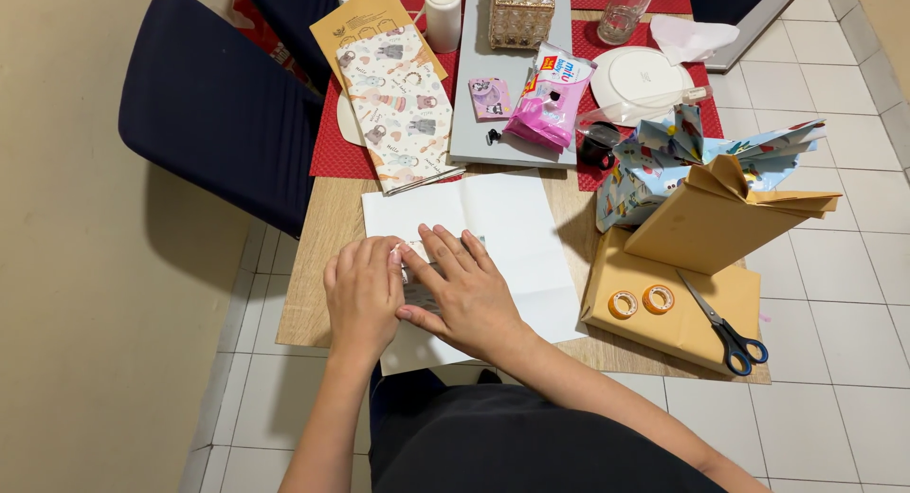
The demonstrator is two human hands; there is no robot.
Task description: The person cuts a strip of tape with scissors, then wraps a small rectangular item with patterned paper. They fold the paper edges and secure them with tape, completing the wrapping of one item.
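Both hands lie flat on a large white sheet of paper (517, 232) spread on the wooden desk (327, 242): the left hand (363, 294) and right hand (462, 289) press a small, mostly hidden item beneath open fingers, gripping nothing. This looks like a folding or wrapping step; next, the paper likely needs creasing over it.

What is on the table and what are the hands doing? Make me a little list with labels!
left hand: pressing flat on the white paper
right hand: flat beside it, fingers over a small object, mostly hidden
scissors: blue handles, lying on a brown envelope
tape rolls: two, side by side on that envelope
folded patterned paper: above the white sheet
pink packet: on the grey tray
white plate: on a red mat
chair: dark blue, left of the table
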